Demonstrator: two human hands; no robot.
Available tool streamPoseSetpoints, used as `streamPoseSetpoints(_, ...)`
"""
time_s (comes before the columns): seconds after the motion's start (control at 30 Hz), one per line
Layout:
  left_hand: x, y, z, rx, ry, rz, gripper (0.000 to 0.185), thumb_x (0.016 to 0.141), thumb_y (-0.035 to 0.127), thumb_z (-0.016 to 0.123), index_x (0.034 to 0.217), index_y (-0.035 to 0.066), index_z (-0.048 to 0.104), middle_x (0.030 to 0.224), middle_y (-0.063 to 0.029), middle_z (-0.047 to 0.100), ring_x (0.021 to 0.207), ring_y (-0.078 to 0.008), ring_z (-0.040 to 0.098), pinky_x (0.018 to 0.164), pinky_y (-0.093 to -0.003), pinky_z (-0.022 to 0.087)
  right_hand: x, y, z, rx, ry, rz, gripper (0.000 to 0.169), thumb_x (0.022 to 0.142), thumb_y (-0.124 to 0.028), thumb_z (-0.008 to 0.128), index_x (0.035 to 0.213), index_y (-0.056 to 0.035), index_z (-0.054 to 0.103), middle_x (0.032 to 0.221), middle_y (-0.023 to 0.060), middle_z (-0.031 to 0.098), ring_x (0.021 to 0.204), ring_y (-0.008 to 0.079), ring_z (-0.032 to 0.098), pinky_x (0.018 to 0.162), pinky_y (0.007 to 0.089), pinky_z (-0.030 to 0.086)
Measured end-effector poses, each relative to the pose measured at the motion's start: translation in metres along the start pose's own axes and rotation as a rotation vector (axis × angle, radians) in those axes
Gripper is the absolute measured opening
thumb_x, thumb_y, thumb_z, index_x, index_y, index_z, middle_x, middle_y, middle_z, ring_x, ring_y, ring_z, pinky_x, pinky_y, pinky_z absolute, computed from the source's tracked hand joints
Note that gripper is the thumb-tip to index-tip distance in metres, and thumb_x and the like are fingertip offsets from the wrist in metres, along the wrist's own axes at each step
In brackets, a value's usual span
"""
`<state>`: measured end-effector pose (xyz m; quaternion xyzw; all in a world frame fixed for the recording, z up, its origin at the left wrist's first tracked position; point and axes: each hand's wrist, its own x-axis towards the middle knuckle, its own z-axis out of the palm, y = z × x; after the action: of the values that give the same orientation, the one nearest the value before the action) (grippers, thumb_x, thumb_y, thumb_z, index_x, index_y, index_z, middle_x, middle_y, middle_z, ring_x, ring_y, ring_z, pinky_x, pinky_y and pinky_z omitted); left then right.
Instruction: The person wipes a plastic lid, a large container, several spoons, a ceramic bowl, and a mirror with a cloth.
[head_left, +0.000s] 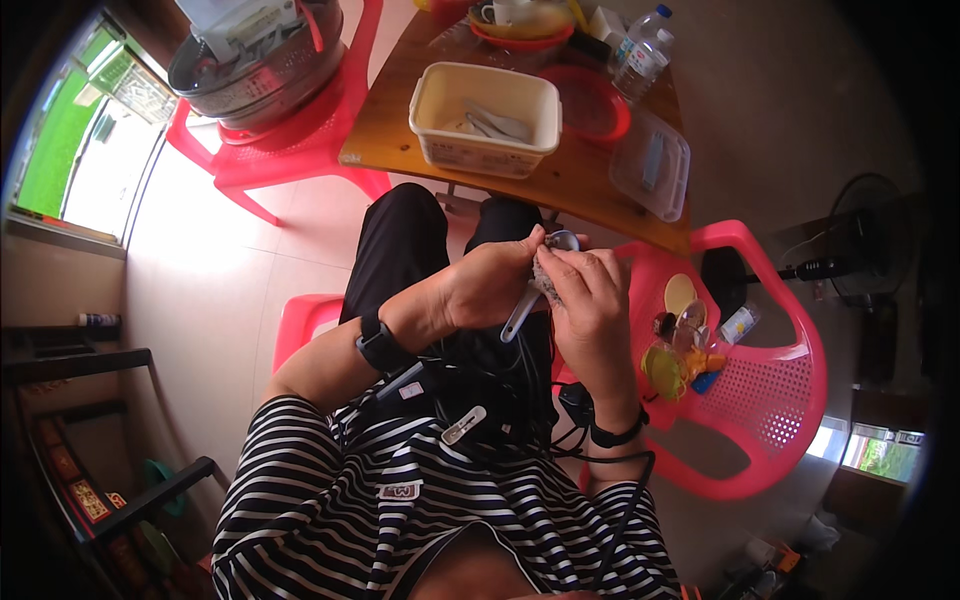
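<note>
Just above my lap, my left hand (491, 283) is closed around the upper part of a pale spoon (519, 315), whose handle points down towards me. My right hand (589, 292) presses a greyish scouring pad or cloth (546, 279) against the spoon with its fingers, close to the bowl. Part of the spoon's bowl shows between the two hands; the rest is covered by fingers. Beyond my hands, a cream plastic tub (487, 154) stands on the wooden table, with several spoons (501, 124) lying in it.
A clear lid (651, 169), a red plate (592, 105) and plastic bottles (643, 58) are on the table (390, 142). A pink chair (780, 375) at right bears small items. Another pink chair (300, 154) at left carries a metal colander (259, 82). A fan (862, 240) stands far right.
</note>
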<state>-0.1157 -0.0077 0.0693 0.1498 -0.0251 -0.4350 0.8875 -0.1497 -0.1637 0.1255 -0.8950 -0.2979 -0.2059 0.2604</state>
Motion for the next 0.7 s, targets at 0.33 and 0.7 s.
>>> streamPoseSetpoints(0.33,0.001,-0.002,0.003,-0.011,-0.01,0.046,0.049,0.106,0.044,0.035,0.136,0.007,0.047,0.134,-0.0095,0.054,0.126,-0.0229,0.051,0.111,-0.0403,0.038,0.002,0.007,-0.011,-0.072,0.17,0.046,0.039,0.072,0.004,0.073,0.109,-0.007,0.067,0.104,0.0051,0.062,0.096,0.025,0.058,0.084,0.0388,0.044)
streamPoseSetpoints(0.7,-0.001,-0.001,0.005,0.09,0.008,0.055,0.054,0.107,0.044,0.028,0.143,0.006,0.041,0.138,-0.0092,0.052,0.129,-0.0216,0.05,0.112,-0.0403,0.037,-0.002,0.003,-0.012,0.014,-0.067,-0.03,0.031,0.071,0.004,0.069,0.1,-0.0078,0.068,0.098,0.0017,0.063,0.094,0.0234,0.057,0.086,0.0395,0.041)
